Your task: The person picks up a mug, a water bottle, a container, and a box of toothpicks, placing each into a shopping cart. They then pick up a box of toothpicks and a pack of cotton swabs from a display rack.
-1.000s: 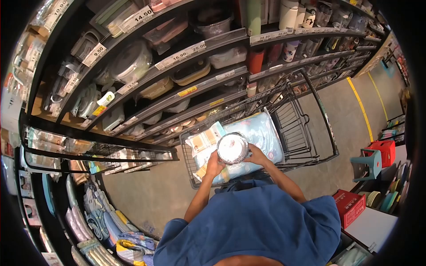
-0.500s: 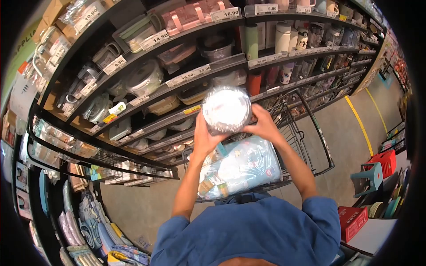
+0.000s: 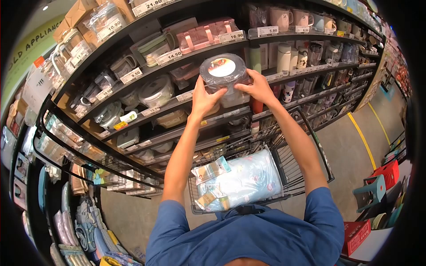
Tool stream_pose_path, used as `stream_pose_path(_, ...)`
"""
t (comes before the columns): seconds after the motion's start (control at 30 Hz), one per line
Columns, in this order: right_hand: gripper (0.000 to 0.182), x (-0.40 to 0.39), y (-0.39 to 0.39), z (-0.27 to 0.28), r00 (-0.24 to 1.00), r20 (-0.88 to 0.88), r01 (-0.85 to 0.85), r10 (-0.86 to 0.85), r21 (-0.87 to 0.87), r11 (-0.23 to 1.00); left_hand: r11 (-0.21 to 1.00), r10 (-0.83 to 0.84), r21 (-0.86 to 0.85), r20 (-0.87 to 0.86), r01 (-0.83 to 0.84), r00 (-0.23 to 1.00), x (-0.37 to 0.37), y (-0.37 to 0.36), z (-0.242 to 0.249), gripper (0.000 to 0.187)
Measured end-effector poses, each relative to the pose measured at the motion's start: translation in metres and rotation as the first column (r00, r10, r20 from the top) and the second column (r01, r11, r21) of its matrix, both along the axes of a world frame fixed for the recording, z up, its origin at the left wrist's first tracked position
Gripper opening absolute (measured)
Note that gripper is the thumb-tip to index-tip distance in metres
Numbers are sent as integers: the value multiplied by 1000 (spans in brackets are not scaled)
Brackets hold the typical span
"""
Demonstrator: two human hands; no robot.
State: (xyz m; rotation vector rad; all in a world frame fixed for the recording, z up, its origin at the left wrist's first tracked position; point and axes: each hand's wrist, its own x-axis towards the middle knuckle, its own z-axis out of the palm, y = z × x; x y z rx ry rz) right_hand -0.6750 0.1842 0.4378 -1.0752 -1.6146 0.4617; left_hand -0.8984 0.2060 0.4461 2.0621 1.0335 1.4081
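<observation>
Between my two hands is a round clear food container [image 3: 223, 76] with a dark lid, wrapped in plastic film, a printed label on top. My left hand [image 3: 205, 98] grips its left side, thumb at the front. On the opposite side my right hand [image 3: 260, 91] presses against it, thumb also in front. The container is held up before the shelves, at about the level of a price rail. Below it, a shopping cart [image 3: 296, 158] carries a plastic-wrapped, pale blue patterned bedding pack [image 3: 250, 175]. Small packets [image 3: 212, 170] lie on the pack's left part.
Shelves ahead hold a pink lidded box [image 3: 207, 36], a round clear container [image 3: 156, 90], mugs [image 3: 281, 19] and tumblers [image 3: 284, 58]. Folded textiles [image 3: 88, 228] line the lower left. A teal stool [image 3: 372, 191], a red stool [image 3: 386, 162] and a red box [image 3: 356, 234] stand right.
Both hands have carried the container up and forward, toward the shelves. Its lid has tipped out of the glare, so the label and clear sides now show.
</observation>
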Motion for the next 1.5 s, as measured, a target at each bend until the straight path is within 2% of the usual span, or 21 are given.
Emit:
stream_pose_path(0.03, 53, 1, 3, 3, 995, 89, 44, -46, 32, 999, 999, 8, 43, -9, -8, 1000, 2, 1, 3, 80)
stream_pose_path(0.13, 61, 4, 11, 6, 997, 64, 44, -48, 59, 997, 1000, -27, 15, 15, 27, 1000, 6, 6, 10, 79)
stream_pose_path(0.33, 58, 11, 49, -3, 993, -85, -83, 86, 37, 996, 999, -28, -17, 22, 28, 999, 14, 29, 14, 78)
stream_pose_path(0.43, 57, 14, 62, 0, 1000, -27, -6, 8, 95, 995, 1000, -25, -16, 51, 26, 998, 20, 42, 13, 74)
stream_pose_path(0.5, 57, 13, 71, 3, 998, -55, -11, 14, 65, 998, 977, 201, 81, -56, -196, 978, 23, 55, 9, 68)
stream_pose_path(0.53, 58, 9, 71, 9, 995, -30, 98, -96, 52, 994, 944, 313, 138, -100, -299, 944, 25, 62, 6, 68)
stream_pose_path(0.63, 57, 0, 75, 20, 959, 25, 280, -283, 80, 957, 924, 380, 88, -103, -372, 919, 32, 80, 4, 67)
stream_pose_path(0.8, 52, -4, 108, 19, 926, 107, 364, -362, -1, 931, 943, 332, 5, -97, -333, 938, 37, 101, 14, 60)
stream_pose_path(0.87, 54, -4, 112, 20, 927, 120, 360, -355, -25, 932, 925, 350, -82, -197, -371, 916, 36, 109, 15, 59)
stream_pose_path(1.03, 58, -1, 102, -1, 965, -49, 252, -256, -80, 965, 954, 297, -9, -67, -299, 952, 28, 105, -6, 59)
stream_pose_path(1.07, 58, 1, 94, -12, 966, -46, 251, -256, -91, 964, 959, 283, 15, -51, -282, 958, 25, 95, -17, 60)
stream_pose_path(1.13, 54, 8, 74, -37, 961, -263, 91, -90, -10, 996, 975, 208, 69, 72, -213, 975, 14, 75, -47, 64)
stream_pose_path(1.17, 50, 15, 64, -52, 959, -281, 22, -27, -21, 1000, 971, 181, 149, 57, -187, 982, 4, 60, -63, 64)
stream_pose_path(1.2, 46, 24, 51, -71, 953, -301, -46, 34, -32, 998, 984, 178, -3, 109, -179, 978, -3, 24, -66, 60)
stream_pose_path(1.23, 43, 33, 31, -86, 959, -280, -84, 51, -109, 990, 965, 225, 116, 78, -233, 971, -15, 4, -88, 56)
stream_pose_path(1.3, 34, 51, -10, -124, 982, -171, -101, 76, -141, 985, 953, 290, 107, -50, -284, 956, -48, -46, -131, 51)
stream_pose_path(1.33, 29, 55, -42, -130, 967, -241, -152, 87, -267, 952, 948, 313, 87, -94, -305, 945, -64, -70, -159, 48)
stream_pose_path(1.37, 25, 68, -57, -170, 993, -87, -99, 82, -225, 969, 934, 350, -4, -170, -356, 921, -80, -96, -192, 45)
stream_pose_path(1.43, 25, 86, -99, -240, 994, -61, -105, 88, -413, 905, 926, 343, -28, -350, -375, 872, -120, -147, -269, 44)
stream_pose_path(1.47, 23, 89, -123, -273, 997, -73, -71, 39, -529, 845, 837, 291, -318, -429, -445, 855, -130, -182, -285, 47)
stream_pose_path(1.5, 25, 97, -145, -307, 976, 191, 23, 103, -565, 825, 808, 322, -315, -470, -497, 822, -142, -212, -317, 45)
